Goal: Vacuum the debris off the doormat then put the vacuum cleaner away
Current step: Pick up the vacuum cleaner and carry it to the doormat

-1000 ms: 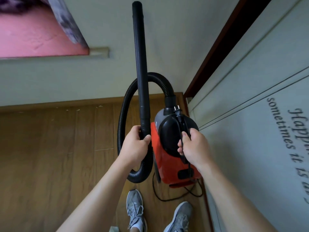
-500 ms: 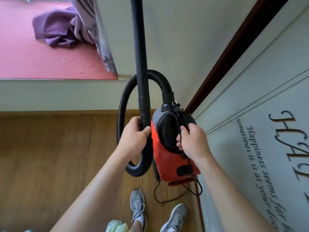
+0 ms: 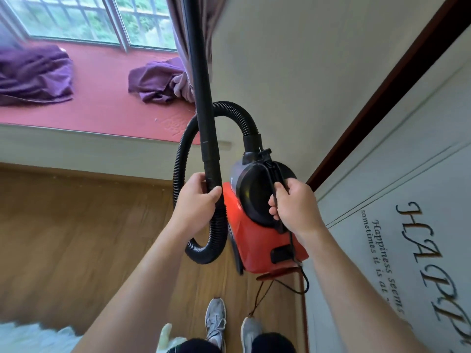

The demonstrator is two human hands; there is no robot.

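Seen from the head camera, the left hand (image 3: 197, 200) is curled round the black ribbed hose (image 3: 178, 171) just below the cuff where the rigid black tube (image 3: 201, 85) begins. That tube rises straight up from this hand and out of the top of the frame. The hose loops below the left hand, then arches over above it and plugs into the top of the vacuum cleaner (image 3: 254, 233). The red and black machine hangs off the floor between the two hands. The right hand (image 3: 297, 207) grips its black carrying handle, fingers wrapped round the handle and the power cord (image 3: 304, 280) together. The cord trails down below this hand in a loose loop. Right of the right hand lies the grey doormat (image 3: 407, 189) with dark lettering. Under both hands is wooden floor (image 3: 76, 225), with two grey shoes (image 3: 215, 317) below them. Beyond the left hand is a red window seat (image 3: 102, 108) carrying purple cloth (image 3: 155, 82).
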